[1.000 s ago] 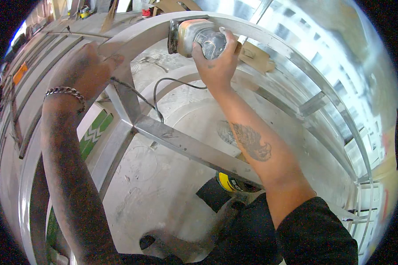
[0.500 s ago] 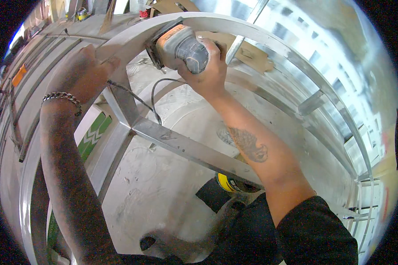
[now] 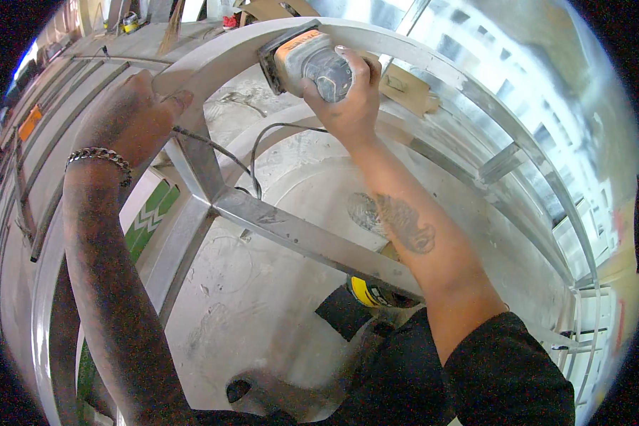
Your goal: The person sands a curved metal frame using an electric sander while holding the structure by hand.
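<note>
Metal workshop (steel frames (image 3: 291, 238), concrete floor (image 3: 263, 298))

The right hand (image 3: 348, 99) is covering the rear of the sander (image 3: 307, 64), and its pad face against the curved metal frame (image 3: 213, 57) is hidden. The cord (image 3: 252, 160) is passing behind a bar. Distant floor items are too small to identify.

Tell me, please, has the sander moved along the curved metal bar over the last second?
Yes. The sander, held in the right hand, has slid leftward along the curved metal bar, toward the left hand.
</note>
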A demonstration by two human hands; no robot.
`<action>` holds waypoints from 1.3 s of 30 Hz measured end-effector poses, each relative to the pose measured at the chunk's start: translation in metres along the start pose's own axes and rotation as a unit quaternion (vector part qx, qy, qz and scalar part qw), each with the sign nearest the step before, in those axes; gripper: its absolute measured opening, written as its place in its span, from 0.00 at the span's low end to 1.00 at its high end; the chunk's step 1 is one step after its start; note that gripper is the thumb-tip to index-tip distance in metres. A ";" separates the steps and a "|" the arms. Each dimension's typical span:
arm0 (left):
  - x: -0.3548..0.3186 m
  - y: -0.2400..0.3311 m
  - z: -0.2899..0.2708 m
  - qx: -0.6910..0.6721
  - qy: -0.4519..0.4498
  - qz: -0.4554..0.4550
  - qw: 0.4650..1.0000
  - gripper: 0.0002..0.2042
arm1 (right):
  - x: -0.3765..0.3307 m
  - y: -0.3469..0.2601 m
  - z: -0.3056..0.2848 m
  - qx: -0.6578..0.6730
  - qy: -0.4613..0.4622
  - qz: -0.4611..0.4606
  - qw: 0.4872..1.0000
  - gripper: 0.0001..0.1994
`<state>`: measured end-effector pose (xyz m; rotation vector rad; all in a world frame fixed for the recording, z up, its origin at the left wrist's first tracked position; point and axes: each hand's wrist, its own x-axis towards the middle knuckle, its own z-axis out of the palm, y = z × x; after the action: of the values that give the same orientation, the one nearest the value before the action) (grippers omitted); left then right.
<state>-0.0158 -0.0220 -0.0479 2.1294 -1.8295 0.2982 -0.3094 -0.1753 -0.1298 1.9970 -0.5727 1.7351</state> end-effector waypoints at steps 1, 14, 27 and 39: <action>0.000 -0.001 0.000 -0.007 0.001 -0.007 1.000 0.30 | 0.000 0.002 -0.002 -0.010 -0.009 0.004 1.000 0.37; -0.016 0.017 -0.016 -0.036 0.050 -0.041 0.997 0.30 | -0.003 0.025 -0.012 -0.057 -0.044 0.018 0.997 0.38; -0.017 0.019 -0.018 -0.075 0.022 -0.040 0.996 0.28 | -0.011 0.045 -0.023 -0.118 -0.052 0.085 0.988 0.39; -0.015 0.022 -0.025 -0.046 0.010 -0.004 0.999 0.27 | -0.006 0.044 -0.024 -0.072 -0.057 0.042 0.995 0.36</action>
<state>-0.0387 -0.0016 -0.0275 2.0641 -1.7873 0.2288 -0.3545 -0.1974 -0.1304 2.0041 -0.8070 1.5863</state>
